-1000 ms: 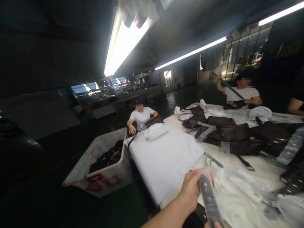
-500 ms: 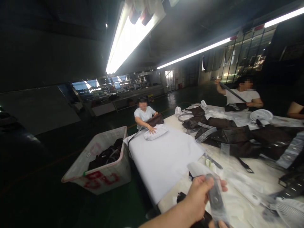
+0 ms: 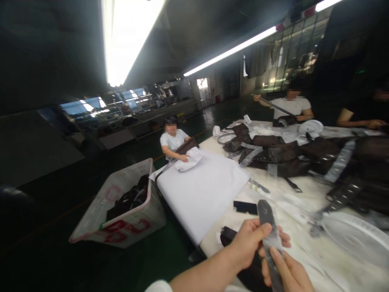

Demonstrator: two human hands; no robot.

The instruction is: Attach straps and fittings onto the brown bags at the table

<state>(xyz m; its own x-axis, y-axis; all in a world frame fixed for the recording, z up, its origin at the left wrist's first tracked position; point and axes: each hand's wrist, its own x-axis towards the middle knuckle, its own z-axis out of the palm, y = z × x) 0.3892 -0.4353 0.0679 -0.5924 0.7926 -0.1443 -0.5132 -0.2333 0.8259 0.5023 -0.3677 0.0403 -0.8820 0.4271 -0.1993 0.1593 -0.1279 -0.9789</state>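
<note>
Holding a gray strap (image 3: 269, 239) up in front of us, we have it in both hands above a long table (image 3: 212, 247). Our left hand (image 3: 247, 243) is closed around the top part, with the thumb lying on it. Our right hand (image 3: 287, 275) pinches the lower part with its fingers, so both hands are shut on the strap and neither is open. The strap stands up and tips a little. Just under our hands lies a dark bag (image 3: 229, 236), and near it is a small black piece (image 3: 245, 207). Past them are a big white sheet (image 3: 197, 194) and a heap of brown bags (image 3: 267, 156). To the left, a plastic bin (image 3: 121, 229) with red marks holds dark straps (image 3: 127, 198). At the far end of the sheet, a person (image 3: 172, 142) has a hand on a white bundle (image 3: 187, 158). Farther right, another person (image 3: 291, 101) lifts a long strap (image 3: 270, 105).
</note>
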